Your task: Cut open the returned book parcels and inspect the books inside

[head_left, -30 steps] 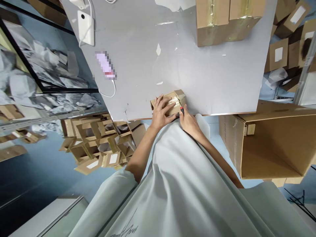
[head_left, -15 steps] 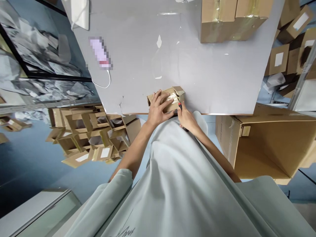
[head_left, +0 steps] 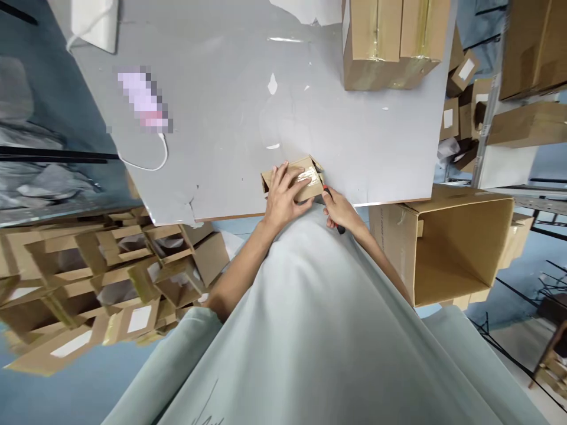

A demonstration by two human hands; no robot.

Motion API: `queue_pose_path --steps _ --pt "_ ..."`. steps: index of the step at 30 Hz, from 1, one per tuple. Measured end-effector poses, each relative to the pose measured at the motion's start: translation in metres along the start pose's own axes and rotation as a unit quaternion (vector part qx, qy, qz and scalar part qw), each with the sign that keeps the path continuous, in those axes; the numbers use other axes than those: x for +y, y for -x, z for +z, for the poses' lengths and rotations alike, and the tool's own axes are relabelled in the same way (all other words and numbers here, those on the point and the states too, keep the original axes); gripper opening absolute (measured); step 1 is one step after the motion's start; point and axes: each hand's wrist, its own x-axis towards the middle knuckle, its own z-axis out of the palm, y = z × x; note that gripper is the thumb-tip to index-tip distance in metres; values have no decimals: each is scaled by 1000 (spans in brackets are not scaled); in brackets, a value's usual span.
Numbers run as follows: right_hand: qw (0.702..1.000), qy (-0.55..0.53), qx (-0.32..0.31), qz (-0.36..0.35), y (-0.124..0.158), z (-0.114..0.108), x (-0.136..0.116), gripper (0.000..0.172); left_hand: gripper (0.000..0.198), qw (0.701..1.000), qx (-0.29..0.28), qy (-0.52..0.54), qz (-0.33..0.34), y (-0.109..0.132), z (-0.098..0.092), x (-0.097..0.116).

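A small taped cardboard box (head_left: 305, 171) lies at the near edge of the grey table (head_left: 230, 94). My left hand (head_left: 283, 195) rests flat on top of it, fingers spread and pressing down. My right hand (head_left: 339, 209) is closed round a red-and-black cutter (head_left: 328, 192), whose tip sits at the box's right end, where one small flap stands up.
A large taped carton (head_left: 390, 44) stands at the table's far right. An open carton (head_left: 447, 248) sits on the floor to the right. Several opened small boxes (head_left: 110, 277) are heaped on the floor at left. A white cable (head_left: 146, 165) lies across the table's left part.
The view swung, shifting the table and floor boxes. My left hand stays on the small box. My right hand with the cutter has drawn back slightly toward me.
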Motion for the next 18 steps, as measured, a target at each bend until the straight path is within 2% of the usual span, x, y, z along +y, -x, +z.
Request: queue_pose_path --steps 6,10,15,18 --pt "993 95 66 -25 -8 7 -13 60 50 998 15 52 10 -12 -2 -3" --pt "983 142 106 -44 -4 7 -1 67 47 996 9 80 24 -13 -3 -2" --pt "981 126 129 -66 1 12 15 71 46 995 -3 88 52 -10 -3 -6" --pt "973 115 185 -73 0 18 23 74 48 994 -5 91 54 -11 -4 -8"
